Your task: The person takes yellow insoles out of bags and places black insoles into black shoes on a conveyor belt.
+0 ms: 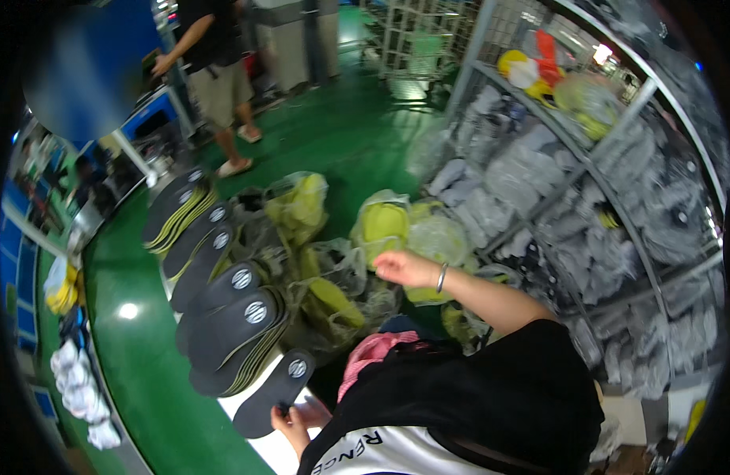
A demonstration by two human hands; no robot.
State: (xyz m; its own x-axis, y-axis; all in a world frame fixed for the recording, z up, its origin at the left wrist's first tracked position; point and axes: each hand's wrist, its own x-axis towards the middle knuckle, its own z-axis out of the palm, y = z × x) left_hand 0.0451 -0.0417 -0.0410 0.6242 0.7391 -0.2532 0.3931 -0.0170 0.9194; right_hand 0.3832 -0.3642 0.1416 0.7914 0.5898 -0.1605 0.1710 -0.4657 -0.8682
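A single dark grey insole (274, 396) with a round white printed mark lies at the near end of a white table (274, 455). My left hand (296, 431) has its fingers closed on the lower edge of this insole. My right hand (408, 269), with a bangle on the wrist, is stretched out over plastic bags of yellow-green insoles (381, 226). Its fingers look curled together, and nothing shows in them. Beyond the single insole, several overlapping stacks of dark insoles (230, 328) with yellow-green undersides run along the table.
On the right stands a metal rack (595, 174) packed with grey bagged pieces. More bags of yellow-green pieces (302, 206) crowd the green floor (325, 138) beyond the table. A person (214, 71) stands at a blue machine at the far left. A wire cage trolley (420, 47) is at the back.
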